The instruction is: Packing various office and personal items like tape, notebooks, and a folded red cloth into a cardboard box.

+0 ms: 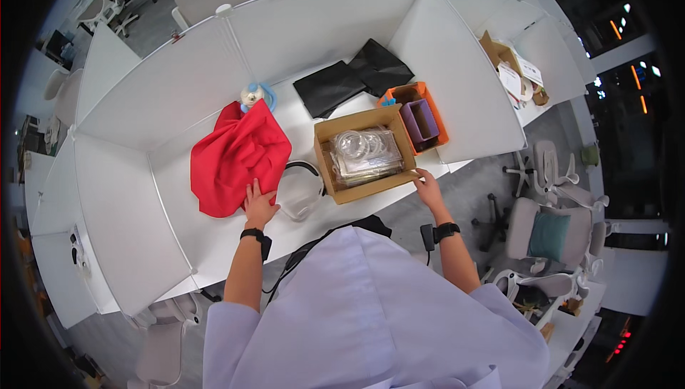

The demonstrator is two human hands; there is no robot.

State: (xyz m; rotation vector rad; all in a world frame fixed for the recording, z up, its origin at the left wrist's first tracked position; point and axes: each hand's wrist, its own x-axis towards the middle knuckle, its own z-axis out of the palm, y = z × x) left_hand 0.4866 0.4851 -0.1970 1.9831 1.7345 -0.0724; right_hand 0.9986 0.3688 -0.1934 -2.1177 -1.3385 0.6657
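Observation:
My left hand (259,206) lies with fingers spread on the lower right part of a crumpled red cloth (235,159). My right hand (427,186) grips the near right corner of an open cardboard box (364,190). Inside the box are clear plastic packages (369,164) with several clear rings (359,144) on top. A clear plastic visor with a black band (299,194) lies between the cloth and the box. Behind the cloth stands a small white and light-blue object (252,95), partly hidden.
Two black folded sheets (329,87) lie at the back of the white table (214,244). An orange bin (436,121) holding a purple container (420,120) touches the box's right side. White partitions (326,25) enclose the table's back and sides. Office chairs (540,228) stand at the right.

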